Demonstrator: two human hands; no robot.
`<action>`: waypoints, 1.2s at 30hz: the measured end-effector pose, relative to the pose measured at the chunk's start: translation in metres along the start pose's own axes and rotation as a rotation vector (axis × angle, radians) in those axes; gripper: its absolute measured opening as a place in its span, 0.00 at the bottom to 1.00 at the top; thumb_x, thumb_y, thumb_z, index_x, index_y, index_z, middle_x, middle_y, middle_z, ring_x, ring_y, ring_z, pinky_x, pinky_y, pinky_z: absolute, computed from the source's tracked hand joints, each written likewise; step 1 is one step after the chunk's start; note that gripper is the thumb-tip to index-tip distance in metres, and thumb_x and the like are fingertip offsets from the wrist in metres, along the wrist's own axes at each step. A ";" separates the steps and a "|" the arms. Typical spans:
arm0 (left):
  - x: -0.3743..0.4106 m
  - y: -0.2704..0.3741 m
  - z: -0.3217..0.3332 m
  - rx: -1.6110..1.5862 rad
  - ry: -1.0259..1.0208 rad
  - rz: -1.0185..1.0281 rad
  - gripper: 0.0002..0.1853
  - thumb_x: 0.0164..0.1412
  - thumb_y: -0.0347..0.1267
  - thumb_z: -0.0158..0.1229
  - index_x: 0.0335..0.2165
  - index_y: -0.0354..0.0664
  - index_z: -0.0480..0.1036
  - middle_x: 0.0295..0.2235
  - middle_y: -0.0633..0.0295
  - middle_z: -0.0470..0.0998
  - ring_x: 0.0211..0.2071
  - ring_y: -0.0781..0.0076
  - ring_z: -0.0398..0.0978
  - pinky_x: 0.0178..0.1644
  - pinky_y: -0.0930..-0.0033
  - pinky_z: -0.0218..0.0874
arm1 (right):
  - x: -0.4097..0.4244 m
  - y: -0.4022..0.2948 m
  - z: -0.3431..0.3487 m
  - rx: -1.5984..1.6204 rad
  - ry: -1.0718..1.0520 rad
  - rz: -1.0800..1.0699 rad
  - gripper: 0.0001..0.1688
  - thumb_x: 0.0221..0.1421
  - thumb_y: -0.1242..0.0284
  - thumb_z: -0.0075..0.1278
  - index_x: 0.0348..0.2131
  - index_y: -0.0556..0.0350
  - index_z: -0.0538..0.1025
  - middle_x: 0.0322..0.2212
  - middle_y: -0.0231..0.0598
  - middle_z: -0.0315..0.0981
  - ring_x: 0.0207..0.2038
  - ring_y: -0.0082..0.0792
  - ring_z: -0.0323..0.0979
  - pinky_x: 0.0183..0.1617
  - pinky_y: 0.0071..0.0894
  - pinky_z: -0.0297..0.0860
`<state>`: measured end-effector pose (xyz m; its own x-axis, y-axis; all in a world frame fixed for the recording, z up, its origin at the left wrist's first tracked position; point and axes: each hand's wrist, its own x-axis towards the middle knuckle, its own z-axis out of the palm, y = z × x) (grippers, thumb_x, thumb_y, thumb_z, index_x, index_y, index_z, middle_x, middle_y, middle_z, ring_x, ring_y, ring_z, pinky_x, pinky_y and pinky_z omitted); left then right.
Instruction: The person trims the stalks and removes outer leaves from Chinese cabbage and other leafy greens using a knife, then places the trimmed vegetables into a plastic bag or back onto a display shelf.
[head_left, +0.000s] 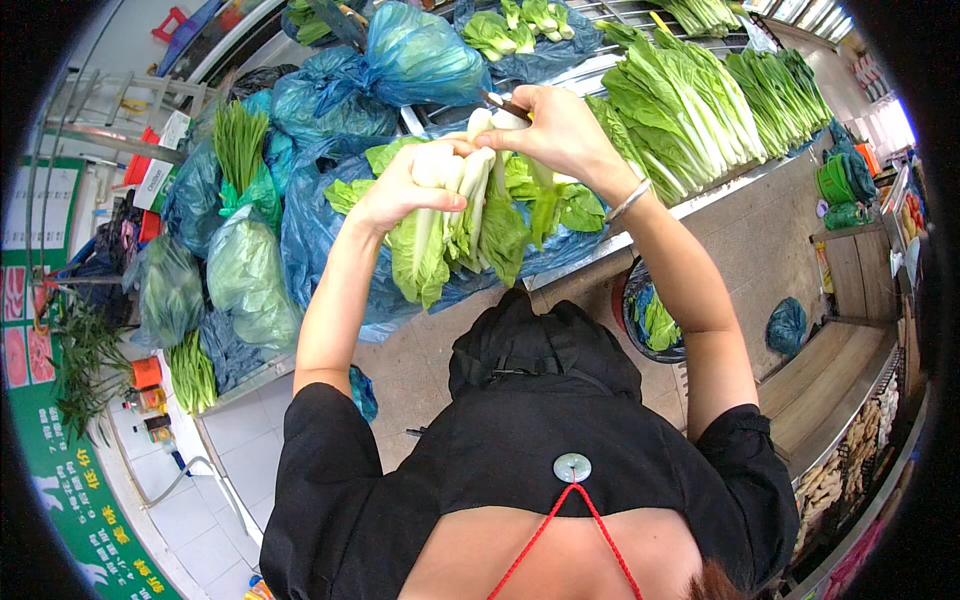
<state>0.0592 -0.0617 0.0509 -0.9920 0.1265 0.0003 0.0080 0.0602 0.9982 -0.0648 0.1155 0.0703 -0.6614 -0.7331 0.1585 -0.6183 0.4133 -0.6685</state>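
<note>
My left hand (401, 187) grips a bunch of leafy greens (427, 259) by its thick white stems. The leaves hang down towards me. My right hand (562, 139) holds a small knife (506, 105) pointing left, its handle mostly hidden by the fingers. The right thumb presses against the white stem ends beside my left fingertips. Another leaf (545, 210) droops below the right hand; whether that hand pinches it, I cannot tell. Under both hands, more loose greens (581, 208) lie on a blue plastic bag (322, 247) spread over the stall.
Long-stemmed greens (675, 112) are stacked at the right of the stall. Tied blue bags (427, 56) stand behind the hands, and bagged vegetables (251, 277) fill the left side. A lined bin (651, 311) with leaves sits on the floor below my right forearm, near a wooden bench (821, 382).
</note>
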 end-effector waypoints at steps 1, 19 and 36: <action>0.000 -0.001 -0.001 0.088 0.051 0.026 0.28 0.31 0.27 0.65 0.39 0.35 0.70 0.39 0.63 0.71 0.35 0.74 0.70 0.41 0.73 0.62 | 0.000 -0.002 -0.001 -0.002 0.037 0.026 0.25 0.36 0.54 0.57 0.21 0.61 0.75 0.16 0.46 0.70 0.21 0.44 0.71 0.28 0.38 0.66; -0.011 0.004 -0.023 -0.555 0.146 0.097 0.38 0.35 0.31 0.59 0.49 0.28 0.58 0.45 0.41 0.65 0.34 0.59 0.74 0.40 0.64 0.69 | 0.006 0.005 0.034 1.025 -0.178 0.116 0.33 0.40 0.68 0.62 0.42 0.67 0.65 0.23 0.35 0.72 0.14 0.13 0.57 0.15 0.13 0.51; 0.000 -0.002 0.002 -0.652 0.416 0.205 0.27 0.43 0.25 0.57 0.46 0.32 0.63 0.38 0.54 0.73 0.38 0.64 0.73 0.45 0.66 0.65 | -0.020 -0.005 0.041 1.020 0.008 0.020 0.12 0.52 0.70 0.52 0.34 0.60 0.71 0.26 0.27 0.72 0.29 0.13 0.65 0.33 0.14 0.62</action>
<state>0.0593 -0.0598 0.0488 -0.9455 -0.3151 0.0817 0.2472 -0.5315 0.8102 -0.0308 0.1058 0.0408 -0.6729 -0.7258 0.1429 0.0470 -0.2347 -0.9709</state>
